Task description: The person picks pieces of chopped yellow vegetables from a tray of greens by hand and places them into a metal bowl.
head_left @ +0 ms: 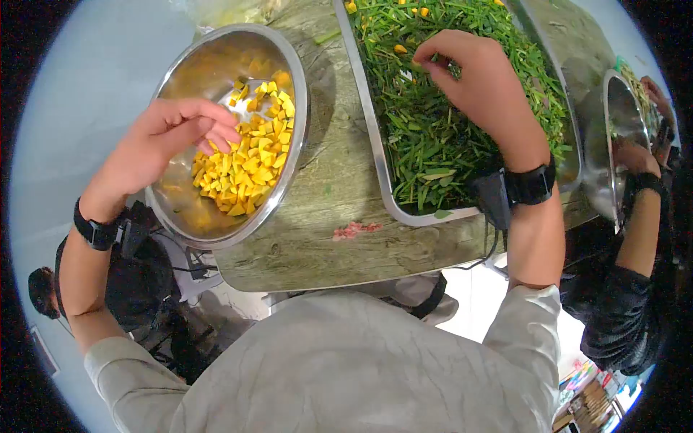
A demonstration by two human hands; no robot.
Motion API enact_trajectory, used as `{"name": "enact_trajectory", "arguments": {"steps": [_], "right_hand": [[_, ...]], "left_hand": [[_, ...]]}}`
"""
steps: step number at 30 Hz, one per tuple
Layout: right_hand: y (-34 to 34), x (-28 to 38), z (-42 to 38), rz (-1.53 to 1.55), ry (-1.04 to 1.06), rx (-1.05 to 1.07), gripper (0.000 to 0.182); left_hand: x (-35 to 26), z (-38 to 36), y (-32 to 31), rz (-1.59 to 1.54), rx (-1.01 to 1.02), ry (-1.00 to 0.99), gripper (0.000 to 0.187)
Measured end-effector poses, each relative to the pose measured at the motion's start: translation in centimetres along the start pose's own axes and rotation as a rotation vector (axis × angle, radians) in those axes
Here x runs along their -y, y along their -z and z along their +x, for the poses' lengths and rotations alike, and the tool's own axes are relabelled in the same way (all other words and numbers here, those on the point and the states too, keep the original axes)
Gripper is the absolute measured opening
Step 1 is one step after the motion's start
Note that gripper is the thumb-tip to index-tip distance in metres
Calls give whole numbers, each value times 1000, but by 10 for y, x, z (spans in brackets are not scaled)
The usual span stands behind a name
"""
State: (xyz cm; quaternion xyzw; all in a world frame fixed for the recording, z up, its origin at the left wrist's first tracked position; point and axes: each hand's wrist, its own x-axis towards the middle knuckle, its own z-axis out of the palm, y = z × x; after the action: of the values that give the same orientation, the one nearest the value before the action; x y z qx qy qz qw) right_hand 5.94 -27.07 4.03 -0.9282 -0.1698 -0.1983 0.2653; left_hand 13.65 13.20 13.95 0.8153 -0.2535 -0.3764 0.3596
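My left hand point(170, 141) hovers over the rim of a steel bowl point(172, 191), its fingers stretched out and a little apart, holding nothing I can see. Inside that bowl lie many small chopped yellow pieces point(249, 169), some with darker edges, perhaps pumpkin. Above a metal tray point(375, 155), my right hand point(465, 76) has thumb and forefinger pinched together; whatever is between them is too small to make out. Chopped green stems and leaves point(426, 148) fill the tray. A few yellow pieces point(400, 49) lie on the greens near my right fingertips.
Both vessels stand on a wood-patterned table point(317, 249) with a rounded front edge. At the right, another person's hand point(635, 157) reaches into a second steel bowl point(613, 115). A person in dark clothes point(144, 278) is at the lower left. A cable hangs by my right wrist.
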Motion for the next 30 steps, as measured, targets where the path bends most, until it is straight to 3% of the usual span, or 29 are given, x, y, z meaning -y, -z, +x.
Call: {"name": "enact_trajectory", "arguments": {"steps": [4, 8, 11, 13, 14, 15, 17, 19, 21, 23, 26, 29, 30], "right_hand": [[16, 15, 3, 114, -155, -127, 16], [18, 17, 4, 118, -195, -244, 18], [27, 11, 1, 169, -205, -405, 17], [25, 0, -2, 295, -182, -512, 15], [27, 4, -3, 392, -185, -539, 15], [27, 8, -4, 447, -208, -516, 15], [27, 17, -6, 547, -253, -456, 16], [27, 34, -1, 361, -75, -297, 15], [27, 43, 6, 328, 47, -216, 14], [25, 46, 6, 454, 101, -222, 13], [27, 27, 0, 539, -220, -287, 13], [10, -2, 0, 146, 93, -90, 14], [7, -3, -3, 124, 63, 91, 17]], "left_hand": [[-19, 7, 8, -44, 6, -48, 36], [-78, 36, -12, 82, -125, -397, 42], [-104, 59, -36, 289, -151, -389, 40], [-136, 74, -14, 321, 185, -112, 52], [-138, 80, -14, 211, 251, -61, 55], [-140, 87, -13, 103, 312, -3, 58], [-122, 103, -35, -318, 219, 6, 54], [-141, 111, -61, -625, 123, 175, 44], [-136, 118, -71, -760, 114, 188, 37], [-87, 131, -70, -780, 196, -36, 31], [-63, 116, -37, -715, 302, -78, 28], [-75, 63, -15, -174, 19, -40, 34], [-71, 49, -6, -80, -78, 18, 36]]}}
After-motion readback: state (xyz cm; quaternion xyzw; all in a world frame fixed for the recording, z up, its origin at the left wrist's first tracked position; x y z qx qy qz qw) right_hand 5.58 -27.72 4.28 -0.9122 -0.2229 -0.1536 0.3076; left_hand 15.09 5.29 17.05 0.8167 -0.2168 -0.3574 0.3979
